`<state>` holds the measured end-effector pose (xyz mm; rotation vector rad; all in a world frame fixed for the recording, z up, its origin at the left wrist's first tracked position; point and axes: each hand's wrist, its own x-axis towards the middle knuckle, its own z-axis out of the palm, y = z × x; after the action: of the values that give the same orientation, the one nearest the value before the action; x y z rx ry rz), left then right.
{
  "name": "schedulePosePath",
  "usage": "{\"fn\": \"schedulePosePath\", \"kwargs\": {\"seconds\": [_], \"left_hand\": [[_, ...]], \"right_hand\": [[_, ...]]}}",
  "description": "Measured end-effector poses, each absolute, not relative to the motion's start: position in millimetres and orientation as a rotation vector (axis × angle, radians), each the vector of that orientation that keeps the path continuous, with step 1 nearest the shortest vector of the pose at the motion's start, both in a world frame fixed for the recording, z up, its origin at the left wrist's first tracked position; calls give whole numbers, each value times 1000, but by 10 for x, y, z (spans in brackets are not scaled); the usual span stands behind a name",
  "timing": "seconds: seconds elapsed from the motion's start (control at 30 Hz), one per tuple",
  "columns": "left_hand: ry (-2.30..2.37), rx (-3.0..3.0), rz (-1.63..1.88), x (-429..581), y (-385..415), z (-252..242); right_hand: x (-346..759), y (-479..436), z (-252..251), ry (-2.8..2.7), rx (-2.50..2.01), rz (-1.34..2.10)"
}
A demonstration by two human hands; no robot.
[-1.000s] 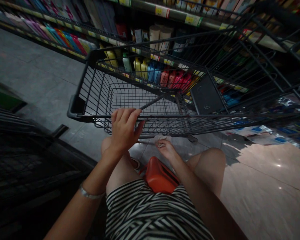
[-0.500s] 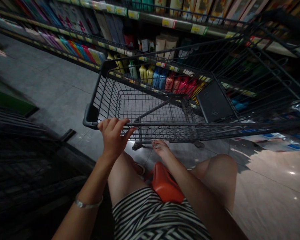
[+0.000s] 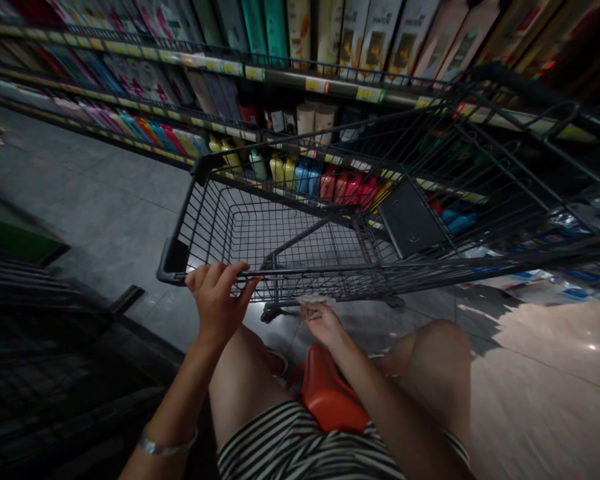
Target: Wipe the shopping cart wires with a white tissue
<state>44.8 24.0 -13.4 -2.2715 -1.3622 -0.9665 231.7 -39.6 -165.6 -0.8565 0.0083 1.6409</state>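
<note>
Change: vs the earlier frames I see the left hand (image 3: 216, 303) further left along the near rim, now close to the near-left corner bumper (image 3: 173, 261); the cart has swung w/ it, shelves sit higher in view.
Meaning: I read that as the cart being steered/pulled round by the rim while the person crouches behind it; my judgement only.
Cart: black wire shopping cart (image 3: 300, 227), centre of view, basket looks to hold no goods, fold-down seat flap (image 3: 411, 217) on the right side.
Left grip: fingers (image 3: 215, 272) curled over the top rim wire, thumb under the rim; closed on the rim, firm hold. Silver bracelet (image 3: 166, 445) on that wrist.
Right grip: right hand (image 3: 323, 320) low, under the basket's near edge, fingers pinched on a small pale cloth or wipe (image 3: 316, 301). Can't tell if the cloth touches the cart frame; too dark.
Near: bare knees, striped skirt (image 3: 305, 453), red-orange bag (image 3: 327, 397) in the lap between the arms.
Far: store shelves w/ coloured bottles (image 3: 325, 183) seen through the wire, tall boxes (image 3: 375, 40) on the top shelf, yellow price tags.
Floor: grey tiles, glossy glare near-right (image 3: 545, 373); a caster (image 3: 273, 310) shows just left of the right hand.
</note>
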Motion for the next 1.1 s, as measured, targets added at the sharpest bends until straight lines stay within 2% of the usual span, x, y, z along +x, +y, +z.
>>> {"fn": "schedulePosePath", "kwargs": {"seconds": [0.2,0.3,0.37,0.5,0.57,0.67,0.83,1.1], "left_hand": [[-1367,-2228,-891,511,179,-54],[-1373,-2214,-871,541,162,-27],[-1376,-2210,-857,552,147,-17],[-1394,-2214,-827,549,99,-15],[-1409,-2213,-817,546,65,-25],[-1413,-2193,-832,553,9,-60],[-1438,-2151,-853,589,-77,-145],[-1384,-2139,-848,566,-82,-190]], "right_hand": [[2700,-747,-972,-115,-934,1648],[2929,-942,-566,-308,-1052,1483],[3116,-1017,-264,-532,-1177,1216],[3582,-974,276,-992,-1432,472],[3806,-892,398,-1130,-1473,161],[4035,-787,349,-1361,-1496,-114],[4078,-817,135,-1696,-1551,-200],[3701,-956,312,-1933,-1514,-14]]}}
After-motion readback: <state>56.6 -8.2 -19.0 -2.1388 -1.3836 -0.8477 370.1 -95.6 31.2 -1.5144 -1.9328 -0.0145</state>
